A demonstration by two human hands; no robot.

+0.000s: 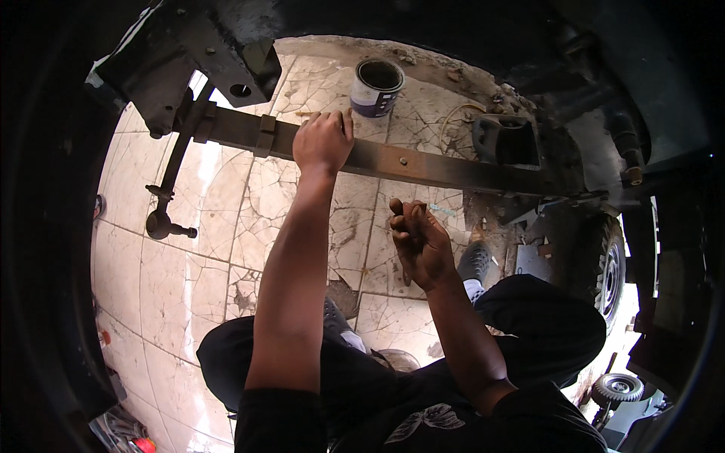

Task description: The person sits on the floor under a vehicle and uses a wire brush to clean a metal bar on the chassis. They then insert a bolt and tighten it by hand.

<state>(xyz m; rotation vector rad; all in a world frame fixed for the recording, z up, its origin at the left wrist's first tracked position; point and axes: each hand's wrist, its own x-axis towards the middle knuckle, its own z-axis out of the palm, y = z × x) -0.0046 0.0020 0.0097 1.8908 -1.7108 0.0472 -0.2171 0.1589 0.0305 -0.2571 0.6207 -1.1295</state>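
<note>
A long dark leaf spring (461, 174) runs across in front of me, with a rusty patch and a small bolt head (403, 161) near its middle. My left hand (323, 145) lies over the spring, its fingers wrapped over the far edge and the tips hidden. To its left a metal clip (265, 136) goes round the spring. Nearer to me and right of centre, my right hand (424, 245) is raised, apart from the spring. Its grimy fingers are curled in toward the palm; whatever they hold, if anything, cannot be made out.
An open paint can (365, 102) stands on the cracked tile floor (249, 204) beyond the spring. A rod with a ball joint (158, 224) hangs at left. Dark vehicle frame parts (189, 68) surround me above. A treaded wheel (613, 264) is at right, behind my bent knee.
</note>
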